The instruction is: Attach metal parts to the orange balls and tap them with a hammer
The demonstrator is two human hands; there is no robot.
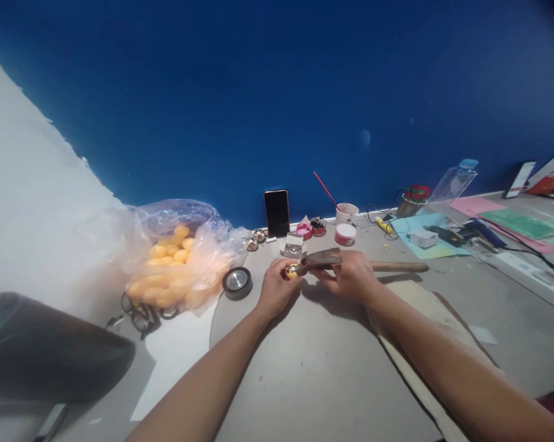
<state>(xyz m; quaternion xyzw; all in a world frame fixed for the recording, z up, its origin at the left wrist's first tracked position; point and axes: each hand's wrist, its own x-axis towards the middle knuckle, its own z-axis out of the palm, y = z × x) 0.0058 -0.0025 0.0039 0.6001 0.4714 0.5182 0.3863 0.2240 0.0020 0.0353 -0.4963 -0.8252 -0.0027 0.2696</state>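
Note:
My left hand [279, 285] pinches a small yellow-orange ball [291, 271] with a shiny metallic part on it, above the grey tabletop [295, 380]. My right hand [353, 276] is closed on a hammer [320, 259] with a worn brown head and a wooden handle that sticks out to the right. The hammer's tip reaches the ball; whether they touch I cannot tell. Just behind lies a small open box [294, 247] of silvery bits. A round black lid with a metal centre [237, 281] rests to the left of my left hand.
A clear plastic bag [180, 258] of yellow-orange balls stands left, eyeglasses [139, 314] before it. A phone [277, 213] leans on the blue wall. A white cup [346, 213] holds a red stick. A cloth [413, 307] lies under my right forearm; papers [429, 230] and tools lie right.

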